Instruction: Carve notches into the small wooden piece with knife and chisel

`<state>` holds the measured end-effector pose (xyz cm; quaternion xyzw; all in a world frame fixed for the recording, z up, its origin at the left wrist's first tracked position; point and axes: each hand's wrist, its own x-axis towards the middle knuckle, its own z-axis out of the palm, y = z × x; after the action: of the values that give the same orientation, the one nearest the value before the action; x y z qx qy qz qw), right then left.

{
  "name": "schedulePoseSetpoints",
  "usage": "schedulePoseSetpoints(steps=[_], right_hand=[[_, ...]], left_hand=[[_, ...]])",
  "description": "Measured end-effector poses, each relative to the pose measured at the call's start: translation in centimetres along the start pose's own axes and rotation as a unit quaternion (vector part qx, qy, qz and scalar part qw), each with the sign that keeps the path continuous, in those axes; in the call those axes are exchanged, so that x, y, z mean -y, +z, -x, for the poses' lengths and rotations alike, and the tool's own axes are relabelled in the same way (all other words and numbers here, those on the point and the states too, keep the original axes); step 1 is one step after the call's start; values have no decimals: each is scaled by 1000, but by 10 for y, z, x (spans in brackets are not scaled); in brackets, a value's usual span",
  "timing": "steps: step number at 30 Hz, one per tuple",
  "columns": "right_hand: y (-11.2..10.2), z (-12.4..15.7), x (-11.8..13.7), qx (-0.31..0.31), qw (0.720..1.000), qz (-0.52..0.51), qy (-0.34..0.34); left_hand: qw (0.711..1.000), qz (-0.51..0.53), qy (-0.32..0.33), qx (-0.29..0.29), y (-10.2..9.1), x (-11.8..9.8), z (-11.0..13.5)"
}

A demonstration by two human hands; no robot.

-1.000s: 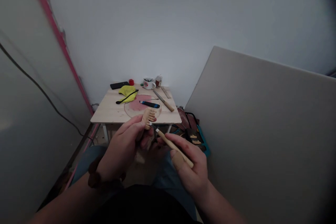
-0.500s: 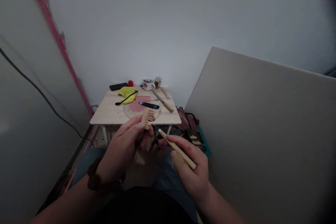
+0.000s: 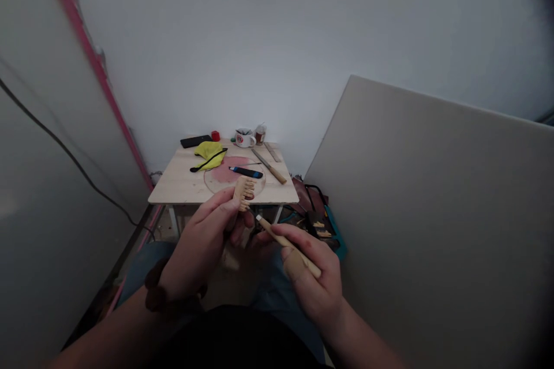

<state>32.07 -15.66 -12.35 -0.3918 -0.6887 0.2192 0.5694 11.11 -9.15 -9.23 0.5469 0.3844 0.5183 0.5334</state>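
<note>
A small wooden comb (image 3: 240, 189) with thick, rough teeth facing right is pinched in my left hand (image 3: 212, 228), its upper part standing clear of the fingers. My right hand (image 3: 312, 274) is closed around the pale wooden handle of a carving knife (image 3: 283, 239). The knife points up and left, and its metal collar is just below and right of the comb's lower teeth. The dark blade is hard to make out against the background. A tan bandage is wrapped around my right thumb.
The low wooden table (image 3: 167, 189) ahead bears a utility knife (image 3: 246, 172), a file (image 3: 270, 167), a yellow cloth (image 3: 210, 155), a black phone-like slab (image 3: 195, 142), a white mug (image 3: 244, 138) and a glass jar (image 3: 260, 135). A teal tool tray (image 3: 340, 242) lies on the floor beside a grey panel (image 3: 415, 213).
The carving knife in my right hand has shifted slightly left and down, its collar now closer to my left fingers. My left hand and the comb are almost unmoved.
</note>
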Motion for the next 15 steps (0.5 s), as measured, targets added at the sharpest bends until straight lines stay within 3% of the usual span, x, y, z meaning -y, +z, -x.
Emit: schedulePoseSetpoints(steps=[3,15], right_hand=[[0,0,-2,-7,1000,4,6],[-2,6,-7,-22,999,-6,26]], left_hand=[[999,15,-20,32,-1,2,0],[993,90,-49,57,-4,15,-2]])
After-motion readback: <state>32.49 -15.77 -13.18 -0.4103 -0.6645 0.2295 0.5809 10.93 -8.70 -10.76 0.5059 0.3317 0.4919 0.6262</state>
